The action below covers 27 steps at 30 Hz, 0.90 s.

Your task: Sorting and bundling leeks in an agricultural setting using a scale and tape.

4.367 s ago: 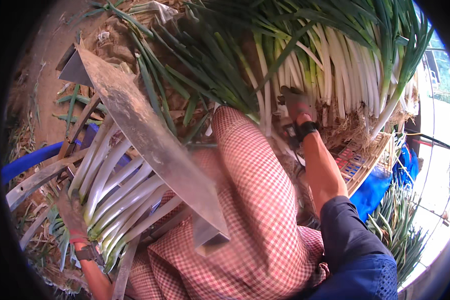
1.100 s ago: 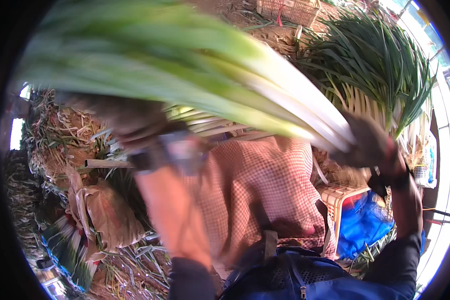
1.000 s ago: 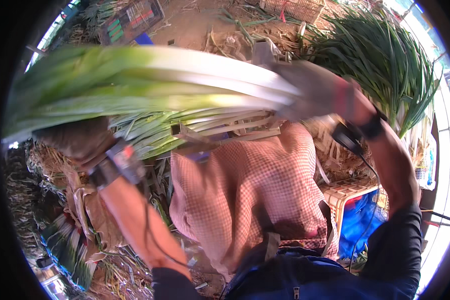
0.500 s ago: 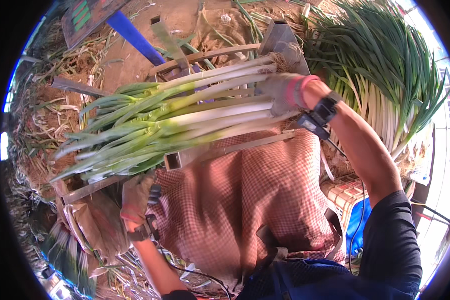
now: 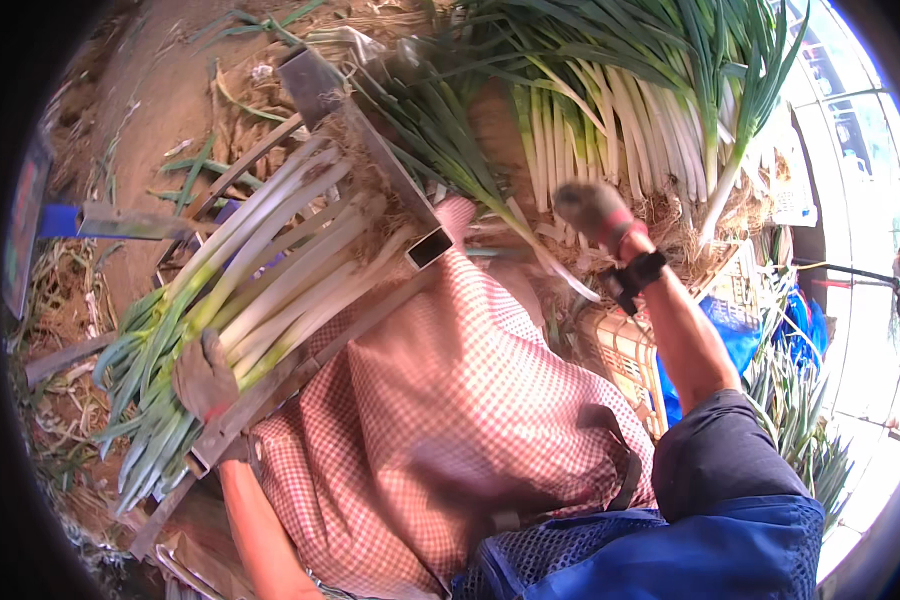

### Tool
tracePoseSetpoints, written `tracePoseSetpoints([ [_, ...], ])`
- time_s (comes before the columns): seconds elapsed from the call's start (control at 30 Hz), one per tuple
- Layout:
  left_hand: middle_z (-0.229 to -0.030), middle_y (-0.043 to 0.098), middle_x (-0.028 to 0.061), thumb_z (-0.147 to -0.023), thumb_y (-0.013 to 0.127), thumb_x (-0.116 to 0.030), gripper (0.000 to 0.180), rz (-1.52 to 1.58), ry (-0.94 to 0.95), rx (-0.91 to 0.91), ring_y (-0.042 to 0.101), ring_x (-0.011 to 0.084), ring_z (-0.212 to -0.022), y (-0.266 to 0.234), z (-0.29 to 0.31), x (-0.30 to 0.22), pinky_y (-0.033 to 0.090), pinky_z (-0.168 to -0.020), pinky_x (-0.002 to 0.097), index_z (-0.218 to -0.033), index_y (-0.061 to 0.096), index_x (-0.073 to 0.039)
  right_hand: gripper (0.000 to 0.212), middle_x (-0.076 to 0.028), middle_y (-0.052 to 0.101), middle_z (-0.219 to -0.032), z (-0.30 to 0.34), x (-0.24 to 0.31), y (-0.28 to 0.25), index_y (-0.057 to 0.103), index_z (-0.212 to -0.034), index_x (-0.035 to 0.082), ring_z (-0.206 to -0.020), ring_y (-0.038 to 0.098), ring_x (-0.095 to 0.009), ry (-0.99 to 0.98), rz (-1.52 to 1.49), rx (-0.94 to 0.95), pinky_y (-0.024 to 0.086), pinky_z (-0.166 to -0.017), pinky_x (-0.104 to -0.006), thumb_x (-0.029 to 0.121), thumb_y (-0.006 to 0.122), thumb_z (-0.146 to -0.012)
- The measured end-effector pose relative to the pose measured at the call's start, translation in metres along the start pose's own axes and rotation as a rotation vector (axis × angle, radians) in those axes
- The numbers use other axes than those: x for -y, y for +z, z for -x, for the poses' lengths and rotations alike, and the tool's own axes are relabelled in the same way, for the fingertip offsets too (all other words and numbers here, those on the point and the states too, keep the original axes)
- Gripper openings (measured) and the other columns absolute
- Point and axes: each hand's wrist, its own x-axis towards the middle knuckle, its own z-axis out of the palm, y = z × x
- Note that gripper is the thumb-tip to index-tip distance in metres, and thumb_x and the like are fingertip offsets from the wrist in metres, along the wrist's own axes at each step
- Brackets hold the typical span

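A loose bundle of long, white-stalked, green-leaved onions (image 5: pixel 295 255) is being supported at the left on a grey metal rack (image 5: pixel 313 88). Its fibrous roots are being bounded by the rack's far-right plate, while its leaves are being spilled past the near-left end. Over the near stalks, a left hand (image 5: pixel 204 378) in a dirty grey glove is being laid; whether any stalk is being gripped cannot be told. Well apart, a right hand (image 5: pixel 595 212) in a matching glove is being held with curled fingers beside a larger, dark-leaved onion pile (image 5: pixel 660 130) at the far right; its grip is being obscured by blur. Between rack and pile, room is being left over bare brown soil (image 5: pixel 495 125). Nearer, a pink-checked woven cloth (image 5: pixel 470 370) is being draped in soft folds beside a pale slatted plastic crate (image 5: pixel 625 355). Compared with half a second earlier, the right hand is being seen away from the bundle's roots.
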Motion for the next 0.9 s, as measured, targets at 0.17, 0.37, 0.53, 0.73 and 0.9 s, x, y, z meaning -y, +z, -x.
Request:
tracePoseSetpoints([
  [0.17, -0.107, 0.068, 0.0163, -0.105, 0.044, -0.045, 0.047, 0.006, 0.007, 0.051, 0.062, 0.0396, -0.098, 0.001, -0.002, -0.003, 0.046, -0.089, 0.0503, -0.110, 0.069, -0.006, 0.024, -0.019, 0.074, -0.089, 0.009, -0.077, 0.129, 0.078, -0.096, 0.008, -0.083, 0.073, -0.034, 0.277, -0.156, 0.004, 0.056, -0.079, -0.0408, 0.025, 0.063, -0.087],
  [0.37, -0.107, 0.067, 0.0192, -0.107, 0.039, -0.041, 0.048, 0.046, 0.112, 0.010, 0.061, 0.0423, -0.101, -0.005, 0.003, -0.001, 0.046, -0.090, 0.0507, -0.114, 0.068, -0.004, 0.023, -0.017, 0.076, -0.099, -0.052, -0.050, 0.181, 0.079, -0.100, 0.012, -0.094, 0.073, -0.037, 0.384, 0.066, 0.242, 0.058, -0.079, -0.0476, 0.028, 0.065, -0.089],
  [0.53, -0.111, 0.067, 0.0227, -0.107, 0.041, -0.037, 0.047, 0.086, 0.079, 0.030, 0.061, 0.0439, -0.103, -0.003, -0.005, -0.011, 0.046, -0.092, 0.0515, -0.117, 0.064, 0.003, 0.025, -0.014, 0.076, -0.096, -0.085, -0.075, 0.220, 0.079, -0.100, 0.014, -0.090, 0.075, -0.030, 0.290, 0.200, -0.034, 0.059, -0.076, -0.0445, 0.032, 0.069, -0.087],
  [0.73, -0.111, 0.067, 0.0223, -0.108, 0.041, -0.032, 0.044, 0.097, 0.025, 0.053, 0.062, 0.0433, -0.102, -0.011, 0.003, -0.006, 0.046, -0.091, 0.0521, -0.116, 0.065, 0.004, 0.031, -0.015, 0.076, -0.099, -0.120, -0.019, 0.123, 0.079, -0.101, 0.014, -0.094, 0.074, -0.035, 0.248, 0.025, 0.032, 0.059, -0.079, -0.0460, 0.040, 0.067, -0.088],
  [0.9, -0.109, 0.066, 0.0228, -0.108, 0.040, -0.031, 0.043, 0.143, 0.039, 0.056, 0.062, 0.0433, -0.101, -0.008, -0.009, -0.021, 0.047, -0.090, 0.0523, -0.116, 0.066, 0.003, 0.033, -0.018, 0.074, -0.104, -0.143, -0.039, 0.166, 0.075, -0.106, 0.011, -0.095, 0.072, -0.037, 0.403, 0.034, 0.105, 0.058, -0.081, -0.0477, 0.036, 0.069, -0.087],
])
